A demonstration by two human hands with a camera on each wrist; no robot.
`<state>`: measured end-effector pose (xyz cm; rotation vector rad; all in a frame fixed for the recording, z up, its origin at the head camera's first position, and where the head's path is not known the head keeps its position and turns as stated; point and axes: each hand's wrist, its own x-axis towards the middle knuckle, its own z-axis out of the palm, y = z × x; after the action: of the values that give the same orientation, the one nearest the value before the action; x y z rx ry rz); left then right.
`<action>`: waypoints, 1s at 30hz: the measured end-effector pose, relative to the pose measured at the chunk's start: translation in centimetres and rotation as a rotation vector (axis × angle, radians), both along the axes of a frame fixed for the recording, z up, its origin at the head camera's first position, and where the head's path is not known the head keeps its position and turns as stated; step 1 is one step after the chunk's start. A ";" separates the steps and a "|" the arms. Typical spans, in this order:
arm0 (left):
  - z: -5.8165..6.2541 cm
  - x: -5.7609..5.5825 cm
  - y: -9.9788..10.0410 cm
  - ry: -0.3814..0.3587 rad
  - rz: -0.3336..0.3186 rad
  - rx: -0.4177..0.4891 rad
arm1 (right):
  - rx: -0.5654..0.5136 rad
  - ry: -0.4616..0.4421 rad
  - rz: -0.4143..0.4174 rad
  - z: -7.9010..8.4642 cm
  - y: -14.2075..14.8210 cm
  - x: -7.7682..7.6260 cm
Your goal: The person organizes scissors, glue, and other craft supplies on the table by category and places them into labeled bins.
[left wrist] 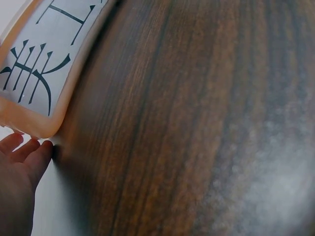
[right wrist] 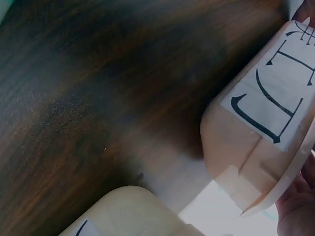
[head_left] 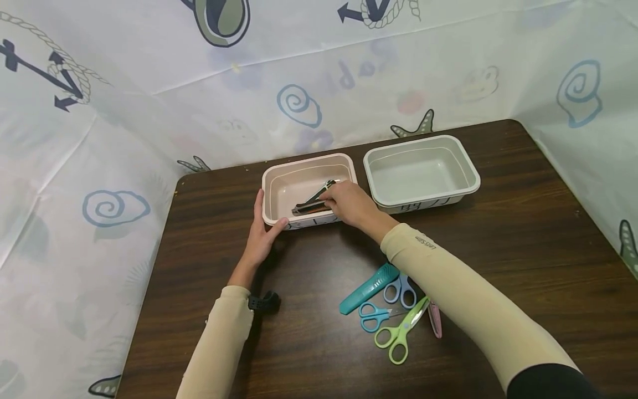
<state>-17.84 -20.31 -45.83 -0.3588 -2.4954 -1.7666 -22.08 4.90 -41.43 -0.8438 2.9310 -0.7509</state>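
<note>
My left hand [head_left: 258, 241] holds the front left corner of a pink plastic box [head_left: 310, 166], with the thumb at the front wall and fingers along the left side. My right hand [head_left: 351, 204] reaches over the front right rim of this box. Its fingertips pinch the end of a dark utility knife [head_left: 304, 209] with an orange mark. Another dark and silver cutter [head_left: 321, 191] lies at an angle behind it, partly covered by the fingers. In the right wrist view, the box wall hides the fingertips.
Right of the pink box stands a pale grey box [head_left: 418, 172]. Nearer me lie a teal cutter [head_left: 369, 289], purple scissors [head_left: 401, 291], blue scissors [head_left: 374, 317], green scissors [head_left: 401, 332] and a pink tool [head_left: 435, 320], partly under my right sleeve. A patterned cloth hangs behind the table.
</note>
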 end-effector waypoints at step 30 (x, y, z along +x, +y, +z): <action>0.2 0.1 0.3 -0.003 -0.004 0.023 | -0.216 0.227 0.064 -0.1 2.6 1.9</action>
<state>-17.71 -20.00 -45.66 -0.3609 -2.4756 -1.7974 -20.23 7.54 -41.58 -1.1026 3.0354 -1.0468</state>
